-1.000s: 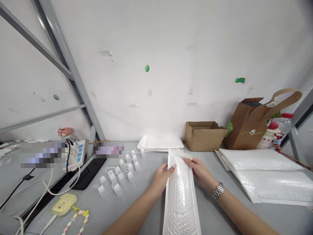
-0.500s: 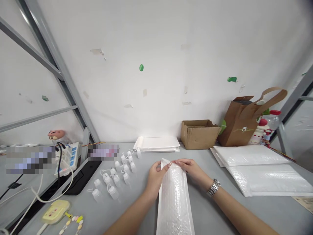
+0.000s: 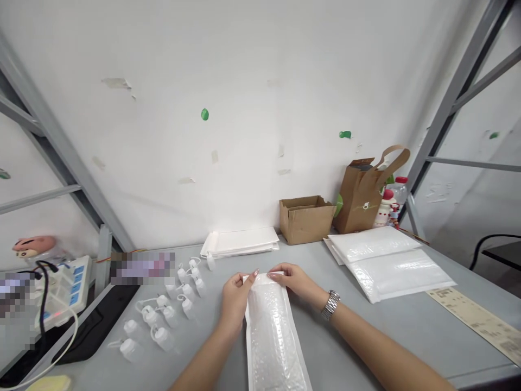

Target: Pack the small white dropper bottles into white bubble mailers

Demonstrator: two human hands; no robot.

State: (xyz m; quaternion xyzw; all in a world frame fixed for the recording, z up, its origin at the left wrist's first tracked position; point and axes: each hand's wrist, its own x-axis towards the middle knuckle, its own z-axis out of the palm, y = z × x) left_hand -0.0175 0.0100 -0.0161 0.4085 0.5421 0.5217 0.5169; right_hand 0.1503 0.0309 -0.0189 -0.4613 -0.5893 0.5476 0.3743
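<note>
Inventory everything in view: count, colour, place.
bubble mailer: 1, white, in hands
small bottles: over ten, whitish, left
mailer pile: 2+, white, right
flat packets: 2+, white, back
cardboard box: 1, brown, back
bag: 1, brown, back right
red-capped bottle: 1, clear, beside bag
printed sheet: 1, beige, right
power strip: 1, white, left
pig figure: 1, pink, left
flat object: 1, black, left
cables: several, mixed, left
stickers: several, green, walls
frame: 1, grey, both sides
table: 1, grey, below
wall: 1, white, back
watch: 1, silver, right wrist
left hand: 1, on mailer
right hand: 1, on mailer
</note>
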